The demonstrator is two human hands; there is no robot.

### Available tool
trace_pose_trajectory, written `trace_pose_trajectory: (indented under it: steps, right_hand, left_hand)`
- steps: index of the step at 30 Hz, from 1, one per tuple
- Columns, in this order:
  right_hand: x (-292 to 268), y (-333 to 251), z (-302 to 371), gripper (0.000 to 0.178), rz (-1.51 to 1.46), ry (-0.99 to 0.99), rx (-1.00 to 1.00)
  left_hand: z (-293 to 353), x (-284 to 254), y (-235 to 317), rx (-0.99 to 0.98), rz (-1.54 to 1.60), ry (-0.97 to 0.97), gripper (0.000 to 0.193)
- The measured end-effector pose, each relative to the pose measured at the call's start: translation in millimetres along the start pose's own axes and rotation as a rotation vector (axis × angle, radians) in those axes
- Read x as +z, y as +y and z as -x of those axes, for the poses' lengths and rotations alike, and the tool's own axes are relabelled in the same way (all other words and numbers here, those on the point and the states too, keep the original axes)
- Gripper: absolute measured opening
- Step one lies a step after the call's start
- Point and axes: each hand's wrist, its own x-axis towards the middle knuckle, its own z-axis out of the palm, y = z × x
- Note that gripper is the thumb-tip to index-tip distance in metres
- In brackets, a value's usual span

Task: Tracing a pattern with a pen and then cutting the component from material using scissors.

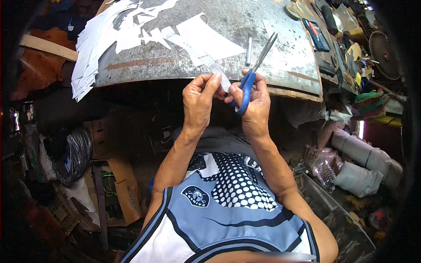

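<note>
Near the front edge of the metal-topped table [144, 72], my left hand [199, 98] pinches a narrow strip of white paper [217, 70] between thumb and fingers. My right hand [255, 103] is closed around the blue handles of a pair of scissors [246, 93]. The blades point up and away over the table, close together. The strip's lower end lies between my two hands, by the right fingertips. Beyond my hands is a larger white paper piece [208, 37] with a curled edge. A slim metallic rod [249, 50] lies left of the blades.
Overlapping white paper cutouts [98, 48] cover the table's left side and hang over its edge. A round tin [293, 12] and a blue case [316, 35] sit at the far right. Below stand a cardboard box [125, 188] at left and wrapped rolls [366, 153] at right.
</note>
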Motion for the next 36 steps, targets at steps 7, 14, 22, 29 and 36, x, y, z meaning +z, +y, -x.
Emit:
trace_pose_trajectory:
  steps: [7, 14, 22, 29, 36]
  right_hand:
    - [-5, 7, 5, 0.053, 0.005, -0.043, 0.018]
    - [-39, 7, 36, 0.061, 0.092, -0.238, 0.314]
    - [-48, 12, 52, 0.071, 0.099, -0.412, 0.389]
    - [-51, 18, 53, 0.070, 0.090, -0.428, 0.432]
    - [-49, 16, 54, 0.068, 0.100, -0.420, 0.439]
  left_hand:
    - [-8, -6, 2, -0.038, -0.050, -0.006, 0.018]
    - [-19, -15, 9, -0.103, -0.018, -0.048, 0.018]
    - [-23, -9, 12, -0.136, 0.006, -0.078, 0.018]
    - [-20, -14, 8, -0.109, -0.051, -0.147, 0.019]
    - [-19, -11, 13, -0.122, -0.016, -0.130, 0.019]
